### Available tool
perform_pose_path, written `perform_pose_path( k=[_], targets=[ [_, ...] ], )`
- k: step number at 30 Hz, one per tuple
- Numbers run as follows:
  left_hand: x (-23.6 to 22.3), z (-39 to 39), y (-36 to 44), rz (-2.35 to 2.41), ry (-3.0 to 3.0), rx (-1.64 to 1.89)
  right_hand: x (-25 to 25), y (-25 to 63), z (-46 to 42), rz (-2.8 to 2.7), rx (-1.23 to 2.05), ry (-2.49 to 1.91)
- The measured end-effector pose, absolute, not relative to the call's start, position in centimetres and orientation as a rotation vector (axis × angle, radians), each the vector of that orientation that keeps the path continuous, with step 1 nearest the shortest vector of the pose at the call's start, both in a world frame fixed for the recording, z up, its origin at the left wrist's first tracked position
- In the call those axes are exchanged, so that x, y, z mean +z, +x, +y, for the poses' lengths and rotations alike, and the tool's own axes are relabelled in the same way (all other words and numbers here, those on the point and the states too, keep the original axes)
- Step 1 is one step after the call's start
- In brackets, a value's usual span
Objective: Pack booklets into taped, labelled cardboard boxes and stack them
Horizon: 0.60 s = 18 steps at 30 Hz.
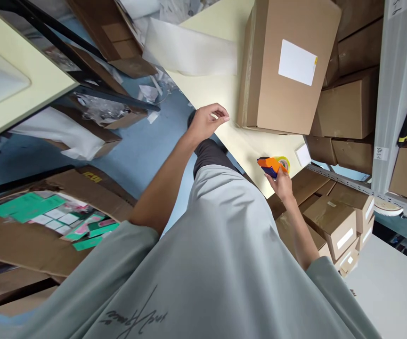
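Note:
An orange and dark blue tape dispenser [271, 165] with a roll of yellowish tape is gripped in my right hand [282, 184], over the pale yellow tabletop near its front corner. My left hand [208, 123] hovers by the table's left edge, just left of a large cardboard box [295, 70]. Its fingers are curled, thumb and fingertips drawn together, and nothing shows in them. The box stands on the table [221, 89] with a white label [297, 62] on the side facing me. Neither hand touches it.
White wrapping sheet [192, 49] lies across the table behind the box. A small white block [303, 155] sits at the right corner. Stacked cartons [330, 226] and a metal shelf post [392, 94] stand on the right. An open carton [93, 188] holds green cards on the left.

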<state>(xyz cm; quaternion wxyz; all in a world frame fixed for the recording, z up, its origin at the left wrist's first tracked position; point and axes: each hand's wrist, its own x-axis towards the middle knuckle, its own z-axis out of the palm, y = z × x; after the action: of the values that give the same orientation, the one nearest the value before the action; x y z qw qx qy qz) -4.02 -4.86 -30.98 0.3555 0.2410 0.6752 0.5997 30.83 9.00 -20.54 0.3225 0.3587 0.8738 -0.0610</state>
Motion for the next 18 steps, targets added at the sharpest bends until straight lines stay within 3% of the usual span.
perform_pose_path(
  k=[10,18],
  targets=[
    [-34.0,-0.3,-3.4,1.695,0.524,1.606,-23.9,29.9,8.0,2.251,-0.196,1.218],
    [-31.6,1.4,0.8,1.791,0.264,1.682,-24.0,29.5,7.3,2.234,-0.242,1.234]
  ],
)
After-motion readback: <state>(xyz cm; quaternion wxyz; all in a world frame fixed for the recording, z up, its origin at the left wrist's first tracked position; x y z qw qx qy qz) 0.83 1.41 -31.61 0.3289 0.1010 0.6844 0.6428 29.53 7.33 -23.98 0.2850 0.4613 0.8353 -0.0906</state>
